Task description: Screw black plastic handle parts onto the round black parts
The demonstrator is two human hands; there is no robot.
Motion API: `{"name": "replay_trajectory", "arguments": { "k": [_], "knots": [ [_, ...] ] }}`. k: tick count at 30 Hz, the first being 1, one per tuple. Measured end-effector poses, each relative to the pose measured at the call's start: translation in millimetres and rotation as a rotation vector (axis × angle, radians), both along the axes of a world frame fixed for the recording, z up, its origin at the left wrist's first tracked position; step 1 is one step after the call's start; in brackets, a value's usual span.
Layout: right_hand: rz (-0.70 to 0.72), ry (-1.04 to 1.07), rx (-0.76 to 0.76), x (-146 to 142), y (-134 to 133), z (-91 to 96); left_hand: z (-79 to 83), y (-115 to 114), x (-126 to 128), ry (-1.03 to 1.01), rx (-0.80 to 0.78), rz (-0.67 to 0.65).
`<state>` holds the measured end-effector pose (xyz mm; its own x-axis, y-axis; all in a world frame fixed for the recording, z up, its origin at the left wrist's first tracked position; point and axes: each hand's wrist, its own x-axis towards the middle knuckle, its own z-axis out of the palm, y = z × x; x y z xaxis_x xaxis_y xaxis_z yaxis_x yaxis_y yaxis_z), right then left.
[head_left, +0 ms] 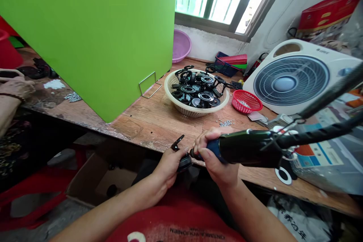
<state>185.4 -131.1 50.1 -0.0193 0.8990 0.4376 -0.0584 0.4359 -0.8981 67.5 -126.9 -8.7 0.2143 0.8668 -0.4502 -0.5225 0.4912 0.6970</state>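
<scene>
Near the table's front edge, my left hand (167, 167) is closed around a black plastic part (185, 162) with a curved arm sticking up. My right hand (217, 153) grips a black and blue electric screwdriver (244, 146), held sideways. Its tip points left and meets the black part, though the exact contact point is hidden by my fingers. A cream basket (195, 112) beyond my hands is heaped with similar black round parts (195, 90). Small screws (226, 123) lie loose on the table between the basket and the screwdriver.
A green panel (113, 38) stands on the left of the wooden table (141, 128). Another person's hand (17, 87) is beyond it. A red basket (246, 101) and a box fan (292, 79) stand right. A cardboard box (99, 177) sits below. Cables trail from the screwdriver.
</scene>
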Motion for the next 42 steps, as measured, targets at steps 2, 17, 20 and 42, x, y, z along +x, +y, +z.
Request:
{"name": "replay_trajectory", "arguments": {
  "k": [2,17,20,42],
  "knots": [
    [0.021,0.071,0.005,-0.1,-0.3,-1.2,-2.2,-2.3,-1.4,0.046,-0.055,-0.052],
    [-0.095,-0.094,-0.159,97.3,31.4,-50.1,-66.1,8.0,-150.2,1.000,0.311,-0.765],
    [-0.602,-0.539,-0.280,160.1,45.5,-82.4,-76.5,11.2,-186.1,1.584,0.248,-0.770],
    [-0.783,-1.257,-0.040,207.1,48.8,-140.4,74.9,204.4,-11.3,1.306,1.280,0.171]
  ]
}}
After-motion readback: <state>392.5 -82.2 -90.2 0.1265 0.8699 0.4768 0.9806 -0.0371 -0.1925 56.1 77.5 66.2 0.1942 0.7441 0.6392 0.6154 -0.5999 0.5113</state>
